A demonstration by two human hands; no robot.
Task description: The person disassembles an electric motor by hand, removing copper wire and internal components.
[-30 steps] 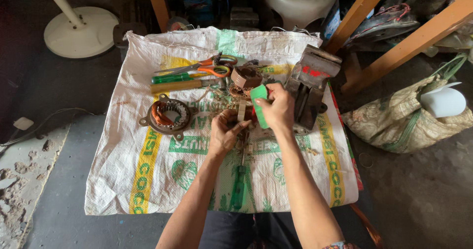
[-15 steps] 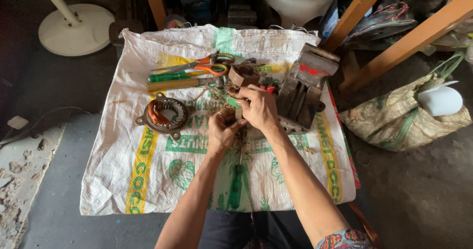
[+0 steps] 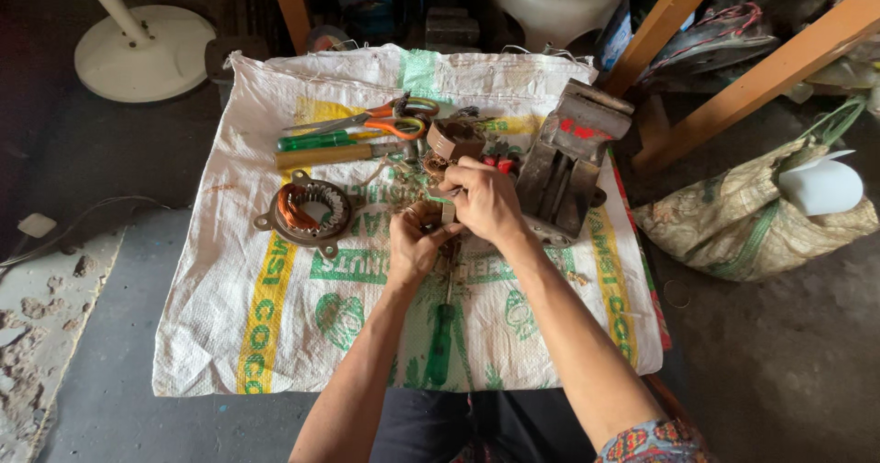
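1. The left hand (image 3: 414, 243) has its grip curled shut around a small brownish metal part (image 3: 423, 214), which sits just below the dark brown motor housing (image 3: 454, 137). The right hand (image 3: 486, 202) has its fingers bent down over the same part from above; what it pinches I cannot tell.
2. A second ago the right hand held up a green-handled tool. That tool is now out of its grip, and both hands have closed in on the part, so the work looks to have passed from tool to fingers.
3. A green-handled screwdriver (image 3: 440, 339) lies on the woven sack (image 3: 229, 335) well below the housing, between the forearms.
4. Left of the housing lie orange-handled scissors (image 3: 390, 122), a green-handled tool (image 3: 316, 139), a wooden-handled tool (image 3: 321, 156) and, lower, a round stator with copper winding (image 3: 307, 214).
5. Right of the housing, a grey metal vise (image 3: 568, 165) stands just beside the right hand, crowding that side.
6. Farther right, a cloth bag (image 3: 733, 220) rests on the floor.
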